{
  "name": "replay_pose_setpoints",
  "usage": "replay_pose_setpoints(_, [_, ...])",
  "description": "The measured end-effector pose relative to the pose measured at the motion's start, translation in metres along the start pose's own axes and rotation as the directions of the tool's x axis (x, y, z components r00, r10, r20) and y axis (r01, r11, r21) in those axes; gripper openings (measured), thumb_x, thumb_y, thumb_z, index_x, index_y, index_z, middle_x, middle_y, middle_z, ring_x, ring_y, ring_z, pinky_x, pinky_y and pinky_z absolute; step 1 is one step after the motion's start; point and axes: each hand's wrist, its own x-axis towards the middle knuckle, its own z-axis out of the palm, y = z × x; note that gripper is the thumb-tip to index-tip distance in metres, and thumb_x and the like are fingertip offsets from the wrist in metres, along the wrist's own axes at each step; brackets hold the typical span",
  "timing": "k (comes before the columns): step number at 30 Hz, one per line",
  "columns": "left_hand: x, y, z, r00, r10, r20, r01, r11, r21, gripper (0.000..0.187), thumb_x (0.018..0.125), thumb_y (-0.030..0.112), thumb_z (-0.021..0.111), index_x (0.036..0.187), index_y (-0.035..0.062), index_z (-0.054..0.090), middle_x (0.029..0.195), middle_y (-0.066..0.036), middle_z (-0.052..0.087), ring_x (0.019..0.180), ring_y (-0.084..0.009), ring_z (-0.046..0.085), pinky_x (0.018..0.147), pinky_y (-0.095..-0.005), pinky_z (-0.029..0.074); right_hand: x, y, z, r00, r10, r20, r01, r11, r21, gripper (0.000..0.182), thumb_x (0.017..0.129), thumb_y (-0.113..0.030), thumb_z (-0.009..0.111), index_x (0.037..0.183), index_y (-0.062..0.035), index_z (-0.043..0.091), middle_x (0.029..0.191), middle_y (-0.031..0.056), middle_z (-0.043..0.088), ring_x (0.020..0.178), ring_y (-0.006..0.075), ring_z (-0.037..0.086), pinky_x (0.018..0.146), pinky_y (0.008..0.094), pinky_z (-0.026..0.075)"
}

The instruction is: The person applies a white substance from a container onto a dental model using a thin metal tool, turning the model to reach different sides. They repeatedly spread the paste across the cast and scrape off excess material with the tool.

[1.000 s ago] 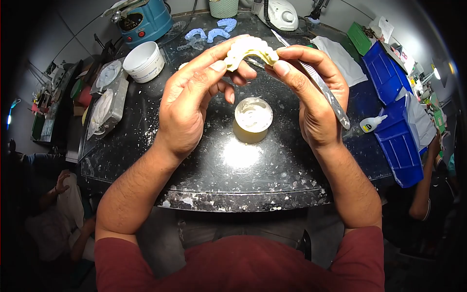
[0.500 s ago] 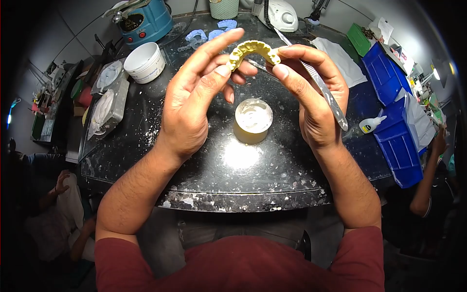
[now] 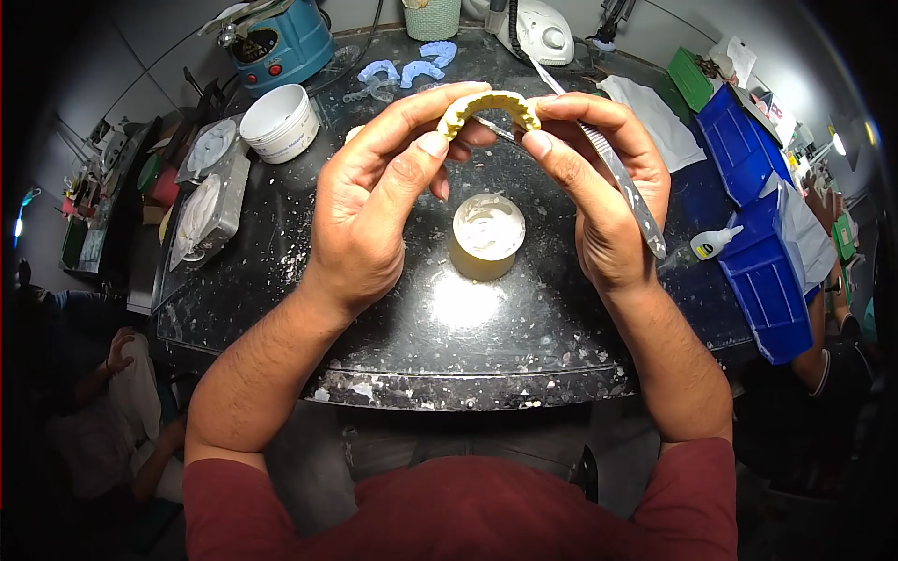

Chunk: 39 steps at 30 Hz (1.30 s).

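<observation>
A yellow dental arch model point(image 3: 488, 99) is held up between my two hands above the dark worktable point(image 3: 412, 351). My left hand point(image 3: 374, 187) pinches its left end between thumb and index finger. The thumb and index finger of my right hand point(image 3: 613, 182) grip the right end. Metal tweezers point(image 3: 625, 182) also lie in my right hand, slanting across the fingers, their upper tip pointing away from me. Below the model stands a round pot point(image 3: 488, 234) with whitish material on top. Several blue arch pieces point(image 3: 423, 71) lie behind my left hand.
A white tub point(image 3: 279, 124) and grey trays point(image 3: 210, 210) stand at the left. At the back are a blue machine point(image 3: 281, 47) and a white device point(image 3: 538, 33). Blue bins point(image 3: 765, 271) and a small bottle point(image 3: 716, 241) are at the right. Other people sit at both sides.
My left index finger has come down from its raised position onto the model. The model has tilted, its inner side less visible. The right-side person's arm has moved lower.
</observation>
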Motion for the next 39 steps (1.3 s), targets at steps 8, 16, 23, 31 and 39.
replay_pose_setpoints(8, [0.0008,0.0013,0.001,1.0,0.016,-0.011,-0.016,1.0,0.0,0.043,0.098,0.018,0.046,0.134,-0.0054,0.053,0.115,-0.016,0.066,0.1,-0.015,0.061,0.076,-0.026,0.048,-0.0006,0.0011,0.0001,1.0,-0.012,0.0,0.012,1.0,-0.01,0.023,0.084,0.003,0.072,0.106,-0.0009,0.065,0.103,0.0079,0.069,0.098,0.0141,0.066,0.091,0.0282,0.052])
replay_pose_setpoints(16, [0.0003,0.0022,-0.0003,1.0,0.009,-0.01,-0.009,1.0,0.013,0.044,0.098,0.018,0.047,0.134,-0.0055,0.053,0.119,-0.016,0.065,0.101,-0.0151,0.061,0.076,-0.0259,0.047,-0.0002,0.0005,-0.0003,0.999,-0.037,0.013,0.038,0.999,-0.035,0.024,0.084,0.004,0.071,0.107,-0.0007,0.065,0.104,0.0085,0.069,0.099,0.0146,0.066,0.091,0.0286,0.052])
replay_pose_setpoints(23, [-0.0004,0.0034,-0.0012,1.0,-0.001,-0.007,0.001,0.999,0.034,0.044,0.097,0.018,0.047,0.134,-0.0052,0.054,0.121,-0.016,0.064,0.103,-0.0148,0.06,0.076,-0.0253,0.047,-0.0011,0.0016,0.0001,1.0,-0.019,0.011,0.019,1.0,0.0,0.025,0.084,0.005,0.07,0.108,-0.0005,0.064,0.105,0.0088,0.069,0.099,0.0149,0.066,0.091,0.0286,0.052])
replay_pose_setpoints(31, [-0.0008,0.0035,-0.0017,1.0,0.001,-0.002,-0.001,0.999,0.034,0.044,0.097,0.018,0.047,0.134,-0.005,0.053,0.122,-0.015,0.064,0.104,-0.015,0.06,0.077,-0.0254,0.047,-0.0012,0.0009,0.0003,1.0,-0.012,0.012,0.012,1.0,0.004,0.024,0.085,0.004,0.07,0.107,-0.0007,0.064,0.105,0.009,0.069,0.1,0.0149,0.066,0.092,0.029,0.052])
replay_pose_setpoints(39, [-0.0007,0.0024,0.0004,1.0,0.012,-0.008,-0.012,0.999,0.033,0.047,0.097,0.018,0.047,0.137,-0.0052,0.051,0.127,-0.016,0.062,0.106,-0.0159,0.061,0.077,-0.0256,0.047,-0.0012,0.0017,0.0002,1.0,-0.02,0.005,0.02,1.0,-0.013,0.022,0.085,0.003,0.07,0.106,-0.0008,0.065,0.104,0.0082,0.068,0.099,0.0143,0.065,0.091,0.0279,0.052])
